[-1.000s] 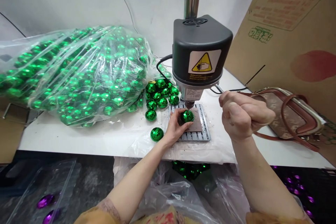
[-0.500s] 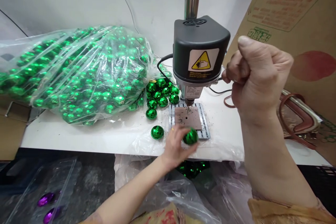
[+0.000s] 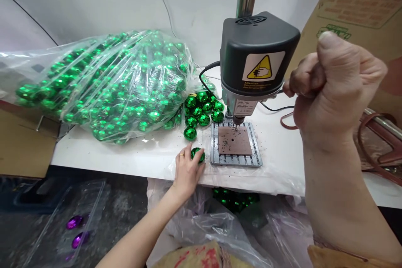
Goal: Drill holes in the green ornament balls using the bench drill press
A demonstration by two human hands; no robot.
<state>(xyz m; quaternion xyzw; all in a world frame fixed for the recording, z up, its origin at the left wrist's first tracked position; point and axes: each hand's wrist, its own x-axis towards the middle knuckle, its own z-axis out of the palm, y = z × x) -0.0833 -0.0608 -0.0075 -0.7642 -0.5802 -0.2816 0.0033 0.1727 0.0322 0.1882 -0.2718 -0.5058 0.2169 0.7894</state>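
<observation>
My left hand (image 3: 187, 171) has its fingers around a shiny green faceted ball (image 3: 197, 155) on the white table, just left of the drill base. My right hand (image 3: 336, 81) is raised and closed in a fist on the feed lever (image 3: 280, 91) of a small drill press (image 3: 259, 56); most of the lever is hidden by the fingers. Under the drill bit (image 3: 236, 128), a brown board (image 3: 235, 141) with a small hole and dark shavings lies on the slotted metal base (image 3: 220, 161).
A clear bag (image 3: 135, 88) full of green balls lies at the left, with several loose balls (image 3: 203, 119) beside it. Below the table edge, an open plastic bag (image 3: 216, 228) holds more green balls. A cardboard box (image 3: 354, 4) and a handbag (image 3: 385, 142) stand at the right.
My left hand took a green ball off the board, lowered it toward the table edge, and is now at another ball to the left. My right hand rose with the lever.
</observation>
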